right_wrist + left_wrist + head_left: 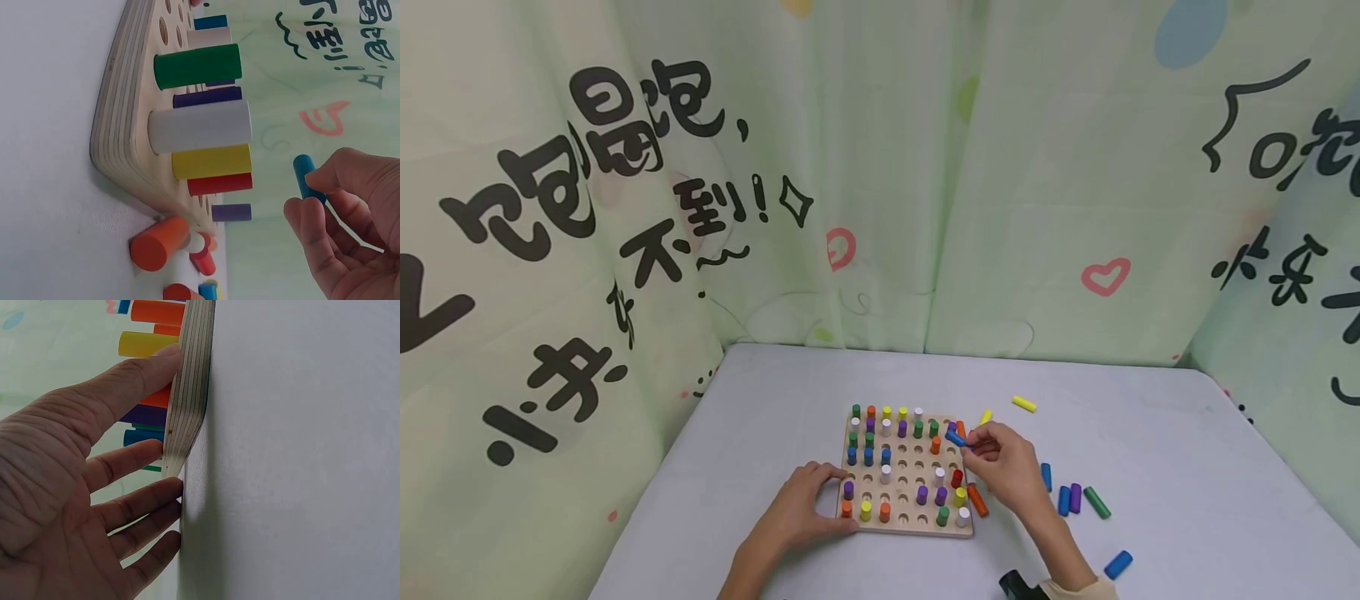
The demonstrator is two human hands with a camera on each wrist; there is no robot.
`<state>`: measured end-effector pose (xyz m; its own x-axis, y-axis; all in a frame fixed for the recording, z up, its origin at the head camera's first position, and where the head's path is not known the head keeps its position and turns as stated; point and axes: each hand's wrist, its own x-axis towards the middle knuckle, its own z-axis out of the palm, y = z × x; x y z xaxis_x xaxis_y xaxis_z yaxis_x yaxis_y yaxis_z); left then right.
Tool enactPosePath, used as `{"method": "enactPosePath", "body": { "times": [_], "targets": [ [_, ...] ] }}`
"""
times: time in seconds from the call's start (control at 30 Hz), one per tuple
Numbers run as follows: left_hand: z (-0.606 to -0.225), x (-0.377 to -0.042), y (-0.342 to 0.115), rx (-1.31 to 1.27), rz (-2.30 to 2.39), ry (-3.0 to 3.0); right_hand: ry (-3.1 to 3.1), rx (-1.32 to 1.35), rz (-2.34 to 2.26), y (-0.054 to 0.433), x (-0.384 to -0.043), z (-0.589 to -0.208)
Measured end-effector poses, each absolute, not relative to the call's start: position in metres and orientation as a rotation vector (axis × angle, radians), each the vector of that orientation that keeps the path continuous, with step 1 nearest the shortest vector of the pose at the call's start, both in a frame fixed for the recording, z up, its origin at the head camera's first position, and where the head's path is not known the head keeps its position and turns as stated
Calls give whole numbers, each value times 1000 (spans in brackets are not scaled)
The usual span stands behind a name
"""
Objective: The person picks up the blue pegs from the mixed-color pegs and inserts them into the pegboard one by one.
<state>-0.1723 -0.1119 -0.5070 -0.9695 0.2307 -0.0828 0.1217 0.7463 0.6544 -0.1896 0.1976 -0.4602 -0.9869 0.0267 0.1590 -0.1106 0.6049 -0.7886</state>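
Note:
A wooden pegboard (912,472) lies on the table, partly filled with upright coloured pegs. At its near left corner is my left hand (806,510), thumb along the front edge and index fingertip at the left side; in the left wrist view the other fingers (150,503) extend loosely beside the corner. My right hand (1003,461) pinches a blue peg (304,172) between thumb and fingers, above the board's far right part. That peg is tilted and clear of the holes in the right wrist view. A green peg (199,65) and a white peg (201,127) stand at the near right corner.
Loose pegs lie right of the board: an orange peg (977,499) beside its edge, a purple peg (1076,498), a green peg (1097,502) and several blue ones. A yellow peg (1024,404) lies farther back. Printed curtains (880,208) hang behind the table.

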Motion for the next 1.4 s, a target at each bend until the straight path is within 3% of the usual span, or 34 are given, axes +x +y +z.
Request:
{"method": "enactPosePath", "body": {
  "times": [1.4],
  "targets": [
    [-504, -172, -111, 262, 1021, 2768, -2676, 341, 1302, 154, -197, -473]
  ]
}}
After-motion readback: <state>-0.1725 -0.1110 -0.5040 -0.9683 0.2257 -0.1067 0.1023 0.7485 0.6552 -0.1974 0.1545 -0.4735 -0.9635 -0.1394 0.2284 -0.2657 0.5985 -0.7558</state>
